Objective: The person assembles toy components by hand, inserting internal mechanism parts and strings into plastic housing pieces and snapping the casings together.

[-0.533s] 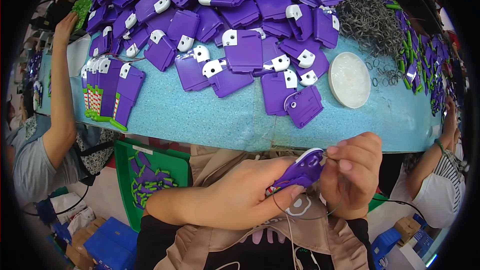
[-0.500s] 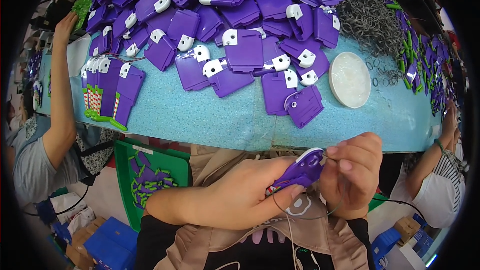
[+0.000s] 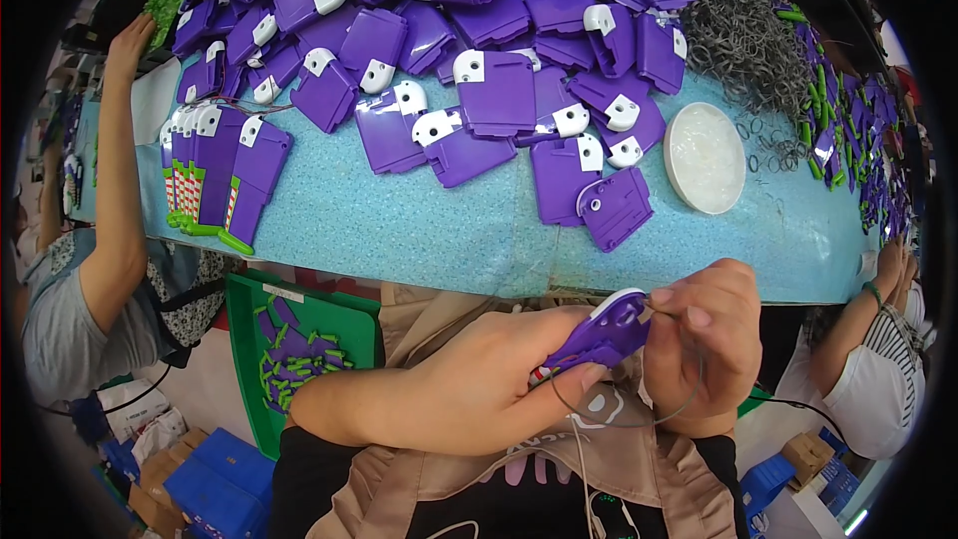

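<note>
Wire loop [image 3: 656, 424] has been shifted slightly toward 3 o'clock. Purple case [image 3: 611, 327], 4 o'clock of centre, is clamped in left hand [image 3: 469, 379]; wire loop is pinched by right hand's [image 3: 709, 344] fingers. Apparently being fitted; steady pinch needed next.

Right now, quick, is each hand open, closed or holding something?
Left hand: closed, holding a purple plastic part.
Right hand: fingers curled beside that part's rounded end; whether they pinch anything small cannot be told.

There is one held purple casing [image 3: 602, 332], one white dish [image 3: 679, 175] and dozens of piled casings [image 3: 497, 100].
</note>
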The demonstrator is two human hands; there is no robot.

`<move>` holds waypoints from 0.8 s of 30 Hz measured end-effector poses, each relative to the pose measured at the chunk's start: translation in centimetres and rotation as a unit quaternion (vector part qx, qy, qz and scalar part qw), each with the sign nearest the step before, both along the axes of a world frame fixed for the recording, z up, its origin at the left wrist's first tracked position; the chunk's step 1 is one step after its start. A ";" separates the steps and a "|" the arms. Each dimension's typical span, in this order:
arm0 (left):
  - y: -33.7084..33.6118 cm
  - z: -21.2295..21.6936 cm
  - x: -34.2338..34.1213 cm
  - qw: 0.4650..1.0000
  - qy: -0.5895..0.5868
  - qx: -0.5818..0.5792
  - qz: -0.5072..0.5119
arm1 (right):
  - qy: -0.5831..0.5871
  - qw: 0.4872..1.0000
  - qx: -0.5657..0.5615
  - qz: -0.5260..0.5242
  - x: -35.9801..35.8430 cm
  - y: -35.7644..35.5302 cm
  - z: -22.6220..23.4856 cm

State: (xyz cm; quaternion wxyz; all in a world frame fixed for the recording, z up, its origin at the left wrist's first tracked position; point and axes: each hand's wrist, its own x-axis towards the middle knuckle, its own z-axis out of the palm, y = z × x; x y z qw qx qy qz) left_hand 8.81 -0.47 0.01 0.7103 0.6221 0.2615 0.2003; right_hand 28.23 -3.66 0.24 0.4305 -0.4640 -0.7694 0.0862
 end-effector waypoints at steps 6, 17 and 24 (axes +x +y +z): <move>0.1 0.6 0.1 1.000 0.023 -0.014 0.006 | -0.011 1.000 -0.005 0.012 -0.1 -0.1 0.2; 0.3 0.8 0.0 0.998 0.036 0.042 -0.039 | -0.057 0.997 0.048 -0.013 0.1 -0.3 0.4; 0.2 0.6 0.0 0.998 0.027 0.047 -0.018 | -0.043 0.998 0.038 -0.011 0.0 -0.3 0.3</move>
